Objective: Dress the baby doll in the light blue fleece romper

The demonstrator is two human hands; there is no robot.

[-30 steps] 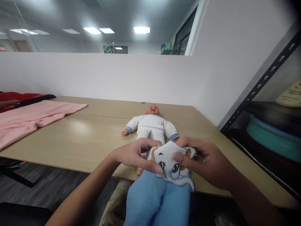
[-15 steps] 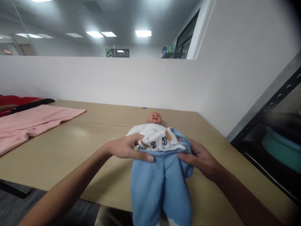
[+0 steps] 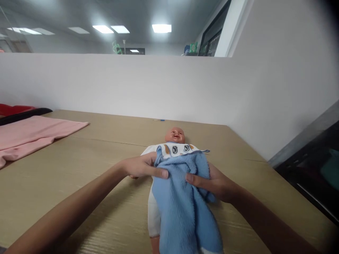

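Note:
A doll (image 3: pixel 176 135) in a white outfit lies on its back, head away from me. Over its front spreads a blue fleece garment (image 3: pixel 180 201) with a white panel carrying embroidered eyes and orange patches. My left hand (image 3: pixel 144 167) pinches the garment's left side, thumb on top and fingers hidden beneath. On the other side my right hand (image 3: pixel 215 180) grips a fold in the same way. One white-clothed doll leg (image 3: pixel 154 215) shows left of the blue cloth, with its bare lower part at the bottom edge. The other leg is covered.
A brown table (image 3: pixel 106 151) carries the doll. At the left lies a pink cloth (image 3: pixel 34 132), with a red and black object (image 3: pixel 23 111) behind it. A thin blue-tipped item (image 3: pixel 160 120) rests near the wall (image 3: pixel 132 84). Dark shelving (image 3: pixel 312 169) stands at the right.
The blue garment has shifted and bunched, its eye panel now flatter and nearer the doll's neck. The left white leg has come into sight. Both hands keep their hold; the camera view has tilted down slightly.

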